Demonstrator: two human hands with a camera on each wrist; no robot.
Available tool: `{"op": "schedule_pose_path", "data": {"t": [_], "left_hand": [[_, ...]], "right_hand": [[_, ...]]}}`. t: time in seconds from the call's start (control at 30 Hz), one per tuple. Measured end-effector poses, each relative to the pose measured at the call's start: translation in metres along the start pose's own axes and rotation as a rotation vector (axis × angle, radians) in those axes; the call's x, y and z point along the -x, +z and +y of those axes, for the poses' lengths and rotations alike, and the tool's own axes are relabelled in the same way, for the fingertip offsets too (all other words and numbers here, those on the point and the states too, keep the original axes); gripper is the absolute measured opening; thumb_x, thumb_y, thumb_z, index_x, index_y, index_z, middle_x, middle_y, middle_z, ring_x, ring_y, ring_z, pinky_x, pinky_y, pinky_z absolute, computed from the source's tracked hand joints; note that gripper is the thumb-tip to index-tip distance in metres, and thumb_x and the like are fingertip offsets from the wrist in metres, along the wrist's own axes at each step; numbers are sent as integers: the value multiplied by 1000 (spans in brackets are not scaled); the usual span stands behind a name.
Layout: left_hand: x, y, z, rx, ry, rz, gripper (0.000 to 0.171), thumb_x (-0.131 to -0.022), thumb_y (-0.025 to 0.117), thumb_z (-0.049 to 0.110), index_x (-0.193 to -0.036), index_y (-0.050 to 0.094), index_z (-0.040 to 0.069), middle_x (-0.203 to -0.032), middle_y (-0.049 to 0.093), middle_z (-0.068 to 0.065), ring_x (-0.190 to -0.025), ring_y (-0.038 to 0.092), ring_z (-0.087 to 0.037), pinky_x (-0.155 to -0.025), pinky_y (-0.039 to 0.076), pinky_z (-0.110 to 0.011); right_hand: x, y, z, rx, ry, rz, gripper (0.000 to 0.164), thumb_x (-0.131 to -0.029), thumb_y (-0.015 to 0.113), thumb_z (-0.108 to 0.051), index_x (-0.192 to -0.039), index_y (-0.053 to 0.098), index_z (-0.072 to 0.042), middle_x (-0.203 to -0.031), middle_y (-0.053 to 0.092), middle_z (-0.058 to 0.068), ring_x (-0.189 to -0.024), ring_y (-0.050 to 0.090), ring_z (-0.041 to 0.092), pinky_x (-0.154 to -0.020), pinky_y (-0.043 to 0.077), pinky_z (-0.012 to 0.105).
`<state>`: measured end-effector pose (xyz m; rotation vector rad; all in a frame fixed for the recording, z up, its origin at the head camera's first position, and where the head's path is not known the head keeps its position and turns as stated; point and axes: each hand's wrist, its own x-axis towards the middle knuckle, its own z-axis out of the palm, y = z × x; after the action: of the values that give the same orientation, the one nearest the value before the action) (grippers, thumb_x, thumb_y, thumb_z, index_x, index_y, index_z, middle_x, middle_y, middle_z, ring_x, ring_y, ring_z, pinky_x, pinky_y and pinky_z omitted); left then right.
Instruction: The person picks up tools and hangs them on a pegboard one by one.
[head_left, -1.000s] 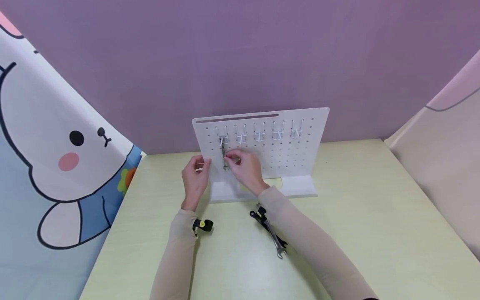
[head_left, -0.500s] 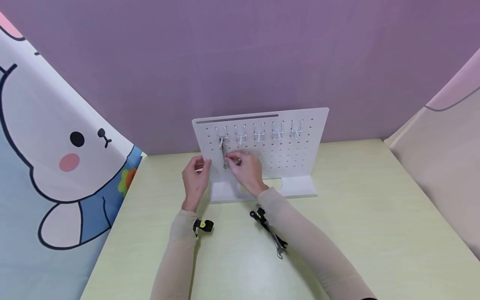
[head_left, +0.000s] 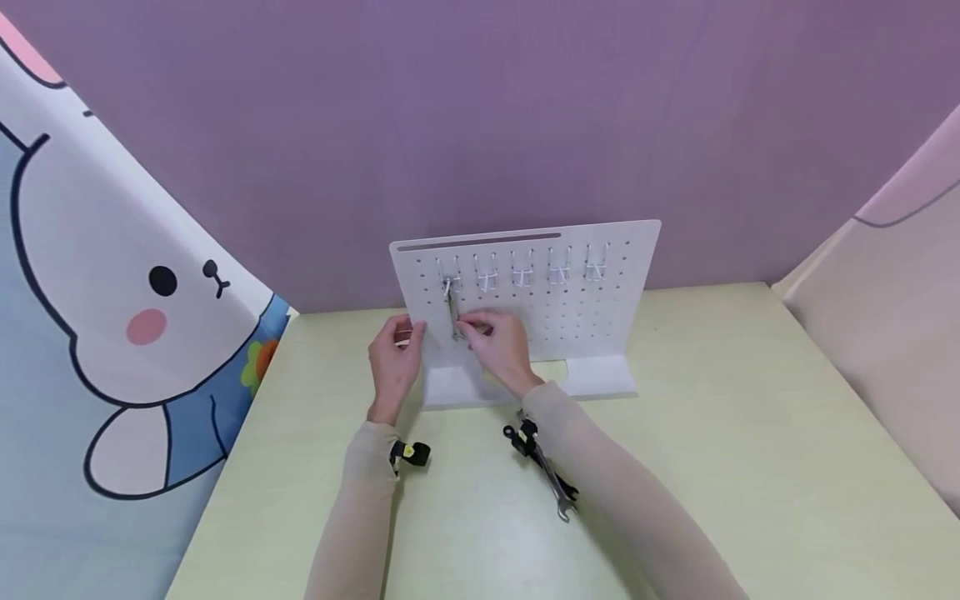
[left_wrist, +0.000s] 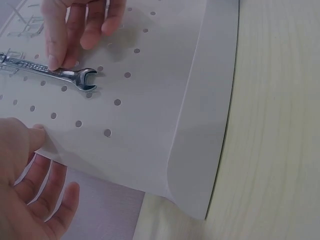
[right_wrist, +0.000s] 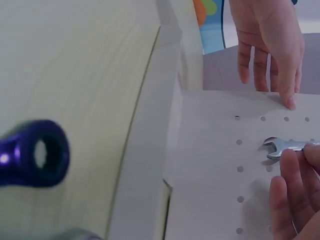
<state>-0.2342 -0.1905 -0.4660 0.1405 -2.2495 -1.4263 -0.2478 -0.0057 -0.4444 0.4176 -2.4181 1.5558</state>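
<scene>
A small silver combination wrench [head_left: 453, 313] hangs from the leftmost hook on the white pegboard [head_left: 573, 325], its open end pointing down. My right hand [head_left: 501, 348] pinches the wrench's shaft between thumb and finger, close to the board. My left hand [head_left: 394, 360] holds the board's left edge. In the left wrist view its thumb [left_wrist: 36, 137] presses the front face while the other fingers reach behind. The wrench's ring end sits at the hook, as the left wrist view shows.
Several more wire hooks [head_left: 522, 271] line the board's top row. On the pale table [head_left: 720, 433], a silver wrench [head_left: 558, 497] lies across dark wrenches [head_left: 511, 432], partly under the right forearm. A purple curtain [head_left: 480, 108] stands behind the board.
The head view has shifted slightly, so everything sits a little lower and further right. Both hands keep their holds, and the wrench stays on the leftmost hook.
</scene>
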Motion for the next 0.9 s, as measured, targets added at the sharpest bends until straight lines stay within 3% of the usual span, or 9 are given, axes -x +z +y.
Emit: {"op": "schedule_pose_path", "data": {"t": [0.3, 0.53, 0.73, 0.9], "left_hand": [[3, -1, 2, -2, 1, 9, 25, -102, 73, 22, -118, 74, 3, -114, 77, -19, -100, 74, -34, -81, 59, -34], [3, -1, 1, 3, 4, 12, 25, -102, 74, 23, -117, 74, 3, -113, 77, -19, -100, 74, -34, -82, 59, -36], [3, -1, -1, 6, 13, 9, 25, -102, 73, 23, -118, 74, 3, -112, 77, -19, -100, 73, -34, -81, 58, -33], [2, 0, -1, 9, 15, 8, 25, -102, 73, 23, -118, 73, 3, -112, 77, -18, -99, 73, -33, -81, 57, -32]], "right_hand": [[9, 1, 8, -142, 60, -60, 18, -104, 69, -16, -115, 78, -5, -98, 80, 9, -65, 71, 18, -58, 58, 27], [18, -9, 13, -219, 184, -132, 25, -111, 55, -18, -128, 70, -6, -101, 79, 10, -67, 70, 17, -63, 61, 36], [29, -20, 21, -236, 259, -171, 22, -107, 64, -17, -125, 75, -9, -110, 80, 12, -72, 72, 16, -68, 62, 34], [36, -29, 24, -238, 269, -174, 21, -106, 65, -17, -116, 76, -2, -104, 81, 14, -67, 72, 13, -67, 62, 28]]}}
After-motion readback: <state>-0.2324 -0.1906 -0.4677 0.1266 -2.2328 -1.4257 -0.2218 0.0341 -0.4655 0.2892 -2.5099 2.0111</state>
